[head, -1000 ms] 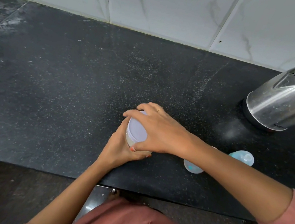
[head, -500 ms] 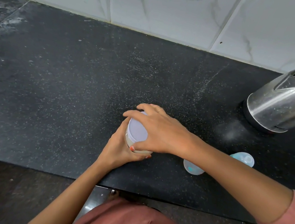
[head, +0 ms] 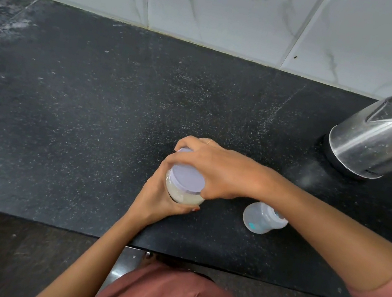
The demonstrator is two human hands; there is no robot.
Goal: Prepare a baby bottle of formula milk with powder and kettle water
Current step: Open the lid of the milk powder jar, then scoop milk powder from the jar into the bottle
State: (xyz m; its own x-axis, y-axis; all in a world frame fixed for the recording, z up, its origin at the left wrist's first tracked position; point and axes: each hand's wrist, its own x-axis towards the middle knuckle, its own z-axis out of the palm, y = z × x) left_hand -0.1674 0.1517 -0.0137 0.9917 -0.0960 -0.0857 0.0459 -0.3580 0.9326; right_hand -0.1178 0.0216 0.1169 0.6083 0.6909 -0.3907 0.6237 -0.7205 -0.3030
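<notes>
The right hand has twisted on the round lilac plastic lid. Its fingers now bunch at the lid's 12 o'clock rim, baring more of the lid's face and the clear jar of pale powder under it. The right forearm lies farther back, uncovering most of the translucent baby bottle at 3 o'clock.

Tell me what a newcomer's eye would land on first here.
First come the two hands at the middle of the black counter: the left hand holds a powder jar while the right hand grips its lilac lid. Next comes the shiny steel kettle at the far right. A clear baby bottle sits just right of the jar, partly under the right forearm.
</notes>
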